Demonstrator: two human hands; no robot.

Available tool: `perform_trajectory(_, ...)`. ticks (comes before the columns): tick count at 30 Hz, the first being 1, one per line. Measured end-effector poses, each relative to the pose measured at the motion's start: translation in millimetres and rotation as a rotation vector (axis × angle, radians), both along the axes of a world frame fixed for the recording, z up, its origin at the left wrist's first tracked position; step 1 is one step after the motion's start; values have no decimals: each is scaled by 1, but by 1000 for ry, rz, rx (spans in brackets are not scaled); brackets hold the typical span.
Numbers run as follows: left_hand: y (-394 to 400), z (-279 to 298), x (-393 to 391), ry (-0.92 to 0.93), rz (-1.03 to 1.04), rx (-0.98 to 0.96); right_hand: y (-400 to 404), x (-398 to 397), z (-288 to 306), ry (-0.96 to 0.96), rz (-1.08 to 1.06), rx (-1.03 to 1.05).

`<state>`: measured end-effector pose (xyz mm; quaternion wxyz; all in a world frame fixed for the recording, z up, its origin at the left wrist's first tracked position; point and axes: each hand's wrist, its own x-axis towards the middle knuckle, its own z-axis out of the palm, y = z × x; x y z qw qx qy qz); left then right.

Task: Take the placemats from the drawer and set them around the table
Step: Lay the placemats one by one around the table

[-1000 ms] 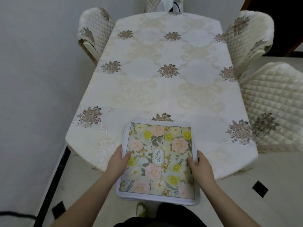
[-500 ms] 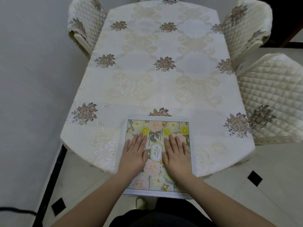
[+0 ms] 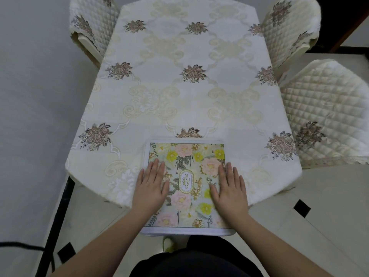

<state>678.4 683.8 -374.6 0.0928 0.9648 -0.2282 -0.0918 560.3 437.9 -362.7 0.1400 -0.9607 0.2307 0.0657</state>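
Placemats, a stack of square mats with white borders and a pink-and-yellow flower print around an oval label, lie at the near end of the table, their near edge hanging out past the table's edge. The left hand lies flat and spread on the stack's left side, and the right hand lies flat and spread on its right side. An embroidered cream cloth covers the table, with quilted cream chairs beside it.
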Motion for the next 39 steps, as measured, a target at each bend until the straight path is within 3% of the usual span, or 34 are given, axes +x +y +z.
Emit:
perform_trajectory(7, 23, 6, -13, 90, 190, -59, 0, -8, 3, -15, -61, 76)
perform_trajectory(14, 20, 12, -29, 76, 186, -149, 3, -3, 11, -31, -114, 215)
perform_trajectory(19, 12, 24, -23, 177, 340, -340, 5, -6, 25, -115, -115, 276)
perform_trajectory(25, 12, 47, -17, 327, 487, -638, 8, -16, 58, -257, -287, 591)
perform_trajectory(30, 20, 53, -19, 417, 550, -809, 4, -21, 68, -198, -475, 788)
perform_trajectory(34, 30, 57, -17, 509, 649, -925, 10, -32, 69, -150, -466, 884)
perform_trajectory(39, 43, 61, -11, 595, 699, -1147, 27, -46, 80, -244, -515, 967)
